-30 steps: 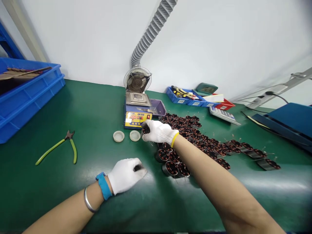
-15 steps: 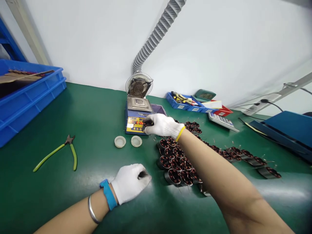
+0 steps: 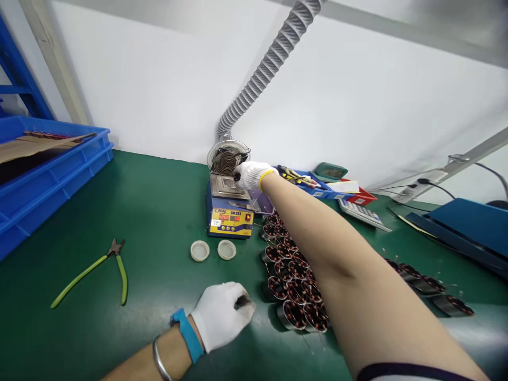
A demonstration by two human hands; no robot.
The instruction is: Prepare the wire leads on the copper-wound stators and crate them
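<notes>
My right hand (image 3: 254,175), in a white glove with a yellow cuff, reaches over the metal top of a blue solder pot (image 3: 234,223) with lit red digits. Its fingers are curled together around something dark, mostly hidden. My left hand (image 3: 224,316), also white-gloved, rests on the green table with thumb and fingers closed; whatever lies in them is hidden. Just right of it stand rows of metal rings with copper windings (image 3: 294,315), thin wires sticking out. Two shallow whitish cups (image 3: 199,251) sit before the pot.
Green-handled cutters (image 3: 124,280) lie open at left, near a blue crate (image 3: 85,164). A grey hose (image 3: 273,61) rises behind the pot. Small trays with tools (image 3: 301,177), a calculator (image 3: 363,213) and a blue machine (image 3: 468,225) stand at right.
My right hand has moved up and back from the pot's front panel to above its top, uncovering the display. The left hand keeps its place and pose on the table. The view has shifted slightly.
</notes>
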